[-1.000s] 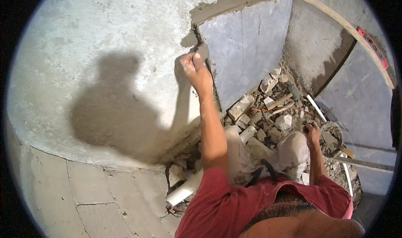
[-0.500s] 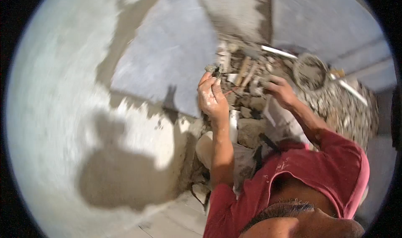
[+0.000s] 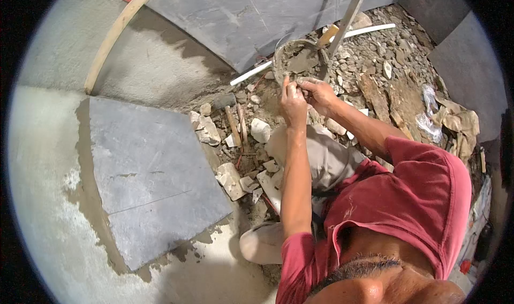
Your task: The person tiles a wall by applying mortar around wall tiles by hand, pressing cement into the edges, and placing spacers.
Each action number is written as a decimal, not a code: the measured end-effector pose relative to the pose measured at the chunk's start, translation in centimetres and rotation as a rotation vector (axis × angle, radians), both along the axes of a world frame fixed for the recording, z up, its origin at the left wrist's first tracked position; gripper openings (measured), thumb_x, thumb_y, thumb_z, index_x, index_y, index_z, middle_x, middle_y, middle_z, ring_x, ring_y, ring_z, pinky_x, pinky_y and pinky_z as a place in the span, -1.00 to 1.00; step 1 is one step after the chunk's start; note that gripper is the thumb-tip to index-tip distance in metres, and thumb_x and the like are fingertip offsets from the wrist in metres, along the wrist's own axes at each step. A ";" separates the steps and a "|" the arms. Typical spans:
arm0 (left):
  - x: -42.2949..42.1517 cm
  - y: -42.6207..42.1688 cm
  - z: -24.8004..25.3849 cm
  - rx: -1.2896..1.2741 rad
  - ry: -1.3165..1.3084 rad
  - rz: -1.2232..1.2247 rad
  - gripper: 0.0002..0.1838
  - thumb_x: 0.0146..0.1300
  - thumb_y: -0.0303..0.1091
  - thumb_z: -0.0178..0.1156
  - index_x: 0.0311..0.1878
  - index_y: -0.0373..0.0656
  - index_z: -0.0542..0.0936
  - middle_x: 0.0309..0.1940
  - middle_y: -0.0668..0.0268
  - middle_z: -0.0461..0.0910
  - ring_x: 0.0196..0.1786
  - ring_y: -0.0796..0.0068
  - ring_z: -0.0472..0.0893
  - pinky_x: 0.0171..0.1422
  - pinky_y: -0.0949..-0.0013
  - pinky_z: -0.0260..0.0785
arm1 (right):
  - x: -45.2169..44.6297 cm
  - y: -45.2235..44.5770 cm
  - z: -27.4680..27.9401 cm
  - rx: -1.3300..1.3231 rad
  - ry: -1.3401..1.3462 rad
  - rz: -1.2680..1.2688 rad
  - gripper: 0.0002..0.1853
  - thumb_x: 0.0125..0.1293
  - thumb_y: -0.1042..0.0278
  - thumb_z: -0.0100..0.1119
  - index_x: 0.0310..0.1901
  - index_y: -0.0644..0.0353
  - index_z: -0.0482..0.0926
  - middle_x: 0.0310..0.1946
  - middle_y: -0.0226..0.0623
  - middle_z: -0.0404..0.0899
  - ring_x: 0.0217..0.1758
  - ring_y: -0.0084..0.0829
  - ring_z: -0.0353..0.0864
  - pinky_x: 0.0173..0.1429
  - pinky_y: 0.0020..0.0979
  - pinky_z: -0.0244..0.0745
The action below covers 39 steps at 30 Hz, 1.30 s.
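My left hand (image 3: 293,103) and my right hand (image 3: 319,95) meet at the near rim of a round bucket (image 3: 323,68). Grey wet mortar (image 3: 301,59) lies inside the bucket. The left fingers are bent closed and point towards the mortar; what they hold is too small to make out. Beside them, the right thumb and fingers are pinched together, their contents hidden. A tool with a wooden handle (image 3: 327,35) leans on the bucket's far right rim.
Grey tiles (image 3: 155,181) cover parts of the wall, with mortar along their edges. Rubble (image 3: 369,52) spreads around the bucket. White pipe (image 3: 251,73) pokes out beside it. A wooden-handled hammer (image 3: 232,123) lies among stones. A wooden batten (image 3: 350,17) stands behind the bucket.
The view has swung right. My left hand, raised earlier with a small grey mortar-covered piece, has come to the bucket. My right hand has moved from over the rubble to join it.
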<state>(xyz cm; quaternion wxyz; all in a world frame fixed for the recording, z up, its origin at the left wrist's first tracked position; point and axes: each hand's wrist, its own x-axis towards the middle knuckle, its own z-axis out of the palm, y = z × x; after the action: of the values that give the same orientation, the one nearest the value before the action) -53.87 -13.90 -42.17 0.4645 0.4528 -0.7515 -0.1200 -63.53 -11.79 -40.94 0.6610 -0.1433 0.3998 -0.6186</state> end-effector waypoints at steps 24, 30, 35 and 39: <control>-5.3 0.6 -7.2 0.592 -0.699 -0.161 -0.68 0.07 -0.37 0.07 -0.08 -0.20 0.56 0.30 0.19 0.16 0.19 0.17 0.34 0.19 0.01 0.21 | -11.4 -4.1 -10.3 -0.372 1.510 0.179 -0.71 0.12 0.27 0.02 -0.21 0.31 0.48 -0.41 0.01 0.51 -0.29 0.00 0.50 -0.17 -0.17 0.41; -5.0 0.8 -8.0 0.515 -0.704 -0.151 -0.53 0.01 -0.32 0.18 0.05 -0.20 0.48 0.28 0.23 0.22 0.20 0.15 0.33 0.22 0.01 0.16 | -11.9 -6.7 -10.8 -0.569 1.549 0.343 -0.77 0.03 0.37 0.09 -0.26 0.30 0.48 -0.43 0.03 0.50 -0.31 0.01 0.48 -0.22 -0.16 0.40; -4.6 0.5 -7.8 0.709 -0.333 -0.171 -0.30 0.00 -0.30 0.21 0.25 -0.30 0.25 0.00 0.27 0.52 0.04 0.19 0.48 0.16 0.20 0.26 | -12.1 -7.1 -11.1 -0.465 1.554 0.235 -0.76 0.00 0.42 0.15 -0.26 0.30 0.49 -0.38 0.05 0.51 -0.26 0.07 0.48 -0.21 -0.10 0.38; -4.7 -0.3 -7.7 0.901 0.119 -0.391 -0.31 0.03 -0.37 0.17 0.26 -0.34 0.21 -0.15 0.21 0.60 -0.05 0.39 0.54 0.08 0.36 0.29 | -11.0 -5.3 -11.7 -0.423 1.490 0.245 -0.75 -0.01 0.42 0.15 -0.24 0.29 0.49 -0.34 0.07 0.51 -0.22 0.06 0.49 -0.17 -0.11 0.41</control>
<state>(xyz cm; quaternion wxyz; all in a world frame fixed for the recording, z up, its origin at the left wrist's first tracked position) -58.59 -14.16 -49.91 0.2335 0.4515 -0.6679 -0.5437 -74.49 -17.11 -52.66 0.2408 -0.6865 0.5932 -0.3448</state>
